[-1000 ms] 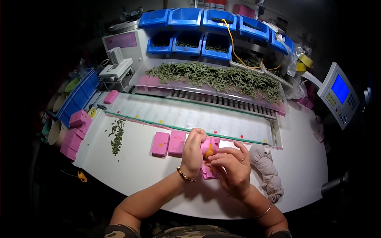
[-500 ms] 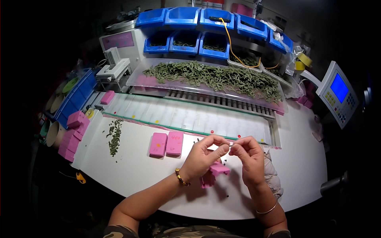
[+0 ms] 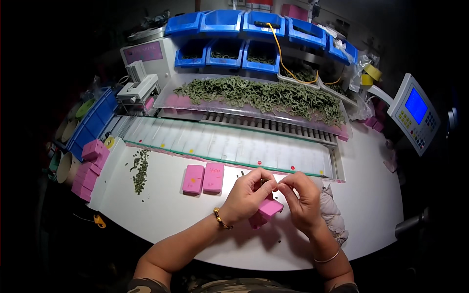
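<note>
My left hand (image 3: 245, 198) is closed, with a pink box-like piece (image 3: 269, 209) gripped under its fingers. Its thumb and index finger pinch together near the tip of my right hand (image 3: 304, 205). The right thumb and index finger are also pressed together, nearly touching the left fingertips. Whatever lies between them is too small to make out. Two pink blocks (image 3: 194, 178) lie side by side on the white table, left of my hands. A few dark green crumbs are scattered under and around the hands.
A clear tray (image 3: 168, 101) heaped with dried green curled strips (image 3: 254, 95) stands behind a long white segmented track (image 3: 220, 145). Blue bins (image 3: 222, 22) rise behind. Chopped green bits (image 3: 140, 171) lie at left, a grey cloth bundle (image 3: 332, 212) and control panel (image 3: 415, 115) at right.
The pink piece in my left hand has turned, showing a flat face. My right hand has tilted inward. A pink block on the track's left end has gone, and pink now shows at the small white machine.
</note>
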`<state>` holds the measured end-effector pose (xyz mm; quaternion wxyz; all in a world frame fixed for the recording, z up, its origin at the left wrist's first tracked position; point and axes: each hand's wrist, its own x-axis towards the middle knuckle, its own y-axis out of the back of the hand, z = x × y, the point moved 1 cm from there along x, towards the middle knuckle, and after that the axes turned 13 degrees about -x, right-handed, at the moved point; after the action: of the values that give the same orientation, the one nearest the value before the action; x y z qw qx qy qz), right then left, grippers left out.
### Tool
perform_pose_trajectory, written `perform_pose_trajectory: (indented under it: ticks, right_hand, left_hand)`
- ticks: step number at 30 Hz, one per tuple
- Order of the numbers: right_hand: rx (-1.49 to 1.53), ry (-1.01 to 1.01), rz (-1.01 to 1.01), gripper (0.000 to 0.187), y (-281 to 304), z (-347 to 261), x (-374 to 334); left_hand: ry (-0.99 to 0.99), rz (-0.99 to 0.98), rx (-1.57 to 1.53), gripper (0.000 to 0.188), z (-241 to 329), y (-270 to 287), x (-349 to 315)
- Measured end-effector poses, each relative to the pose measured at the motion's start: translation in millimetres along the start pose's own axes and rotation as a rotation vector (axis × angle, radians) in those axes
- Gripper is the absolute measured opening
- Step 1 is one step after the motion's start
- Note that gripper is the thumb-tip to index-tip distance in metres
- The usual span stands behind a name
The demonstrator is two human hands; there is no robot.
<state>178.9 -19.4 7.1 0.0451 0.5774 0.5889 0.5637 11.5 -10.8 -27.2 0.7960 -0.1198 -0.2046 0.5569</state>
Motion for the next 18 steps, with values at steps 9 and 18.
perform_pose_trajectory:
  ticks: [9,18]
  right_hand:
    - [0.619,-0.423,-0.094,0.041,2.2,12.1,-6.9]
    - [0.689,-0.414,-0.222,0.027,-5.3,9.0,-5.8]
  left_hand:
    - [-0.017,0.040,0.013,0.010,5.1,2.7,0.8]
    - [-0.180,0.004,0.052,0.012,-2.4,-0.1,1.7]
